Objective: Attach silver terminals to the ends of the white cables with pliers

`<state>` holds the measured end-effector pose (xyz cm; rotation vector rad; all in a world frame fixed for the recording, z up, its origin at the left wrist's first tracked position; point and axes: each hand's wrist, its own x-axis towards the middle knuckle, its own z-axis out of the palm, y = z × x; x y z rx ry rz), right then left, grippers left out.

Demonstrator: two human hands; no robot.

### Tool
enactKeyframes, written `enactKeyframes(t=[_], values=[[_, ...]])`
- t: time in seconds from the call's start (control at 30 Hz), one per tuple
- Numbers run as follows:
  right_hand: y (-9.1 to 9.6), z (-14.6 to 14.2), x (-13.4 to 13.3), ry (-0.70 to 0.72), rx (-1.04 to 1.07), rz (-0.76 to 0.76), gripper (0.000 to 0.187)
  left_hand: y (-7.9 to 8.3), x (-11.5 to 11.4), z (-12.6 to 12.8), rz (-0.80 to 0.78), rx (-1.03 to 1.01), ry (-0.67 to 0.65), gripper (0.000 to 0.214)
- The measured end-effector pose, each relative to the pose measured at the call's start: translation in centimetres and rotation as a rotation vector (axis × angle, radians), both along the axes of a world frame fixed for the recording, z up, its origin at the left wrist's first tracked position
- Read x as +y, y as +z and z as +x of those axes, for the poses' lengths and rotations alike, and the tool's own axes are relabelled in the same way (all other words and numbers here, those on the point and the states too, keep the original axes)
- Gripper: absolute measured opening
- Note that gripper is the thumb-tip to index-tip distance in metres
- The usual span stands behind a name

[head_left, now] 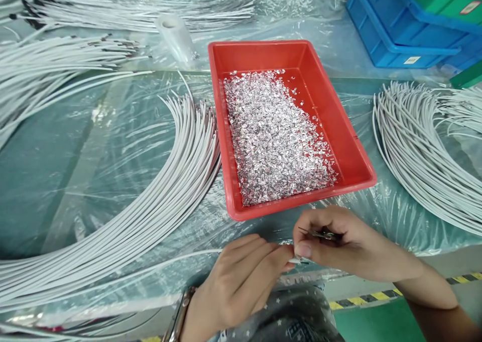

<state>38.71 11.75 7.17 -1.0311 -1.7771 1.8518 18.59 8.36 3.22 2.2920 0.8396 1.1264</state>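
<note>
My left hand [241, 276] is closed around a white cable [196, 254], close to its end. Short dark strands stick out where the cable's tip [295, 260] shows past my fingers. A slim, dark metal tool with a thin point [326, 235] lies in my right hand [350, 246], partly hidden by the palm; I cannot make out its exact kind. The right thumb and index finger pinch at the cable's tip, touching or nearly touching my left fingertips. Just beyond both hands stands a red tray [301, 201] holding a heap of tiny silvery metal pieces [278, 146].
A bundle of white cables [169, 181] curves along the left, and another [422, 151] lies at the right. More cables [143, 15] lie at the back, near a clear plastic roll [175, 38]. Blue bins [395, 45] stand back right. Plastic film covers the table.
</note>
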Motion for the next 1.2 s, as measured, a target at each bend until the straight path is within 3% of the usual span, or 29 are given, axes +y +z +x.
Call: enactKeyframes(t=[0.13,0.43,1.2], values=[[0.05,0.05,-0.02,-0.004,0.002,-0.029,0.009,-0.02,-0.10,0.02,0.002,-0.020,-0.001,0.013],[-0.13,0.04,-0.37,-0.003,-0.015,0.144,0.009,-0.78,-0.25,-0.08,-0.114,-0.058,-0.042,0.018],[0.20,0.03,-0.13,0.001,0.014,0.154,0.008,0.01,-0.09,0.04,-0.111,-0.104,-0.071,0.014]])
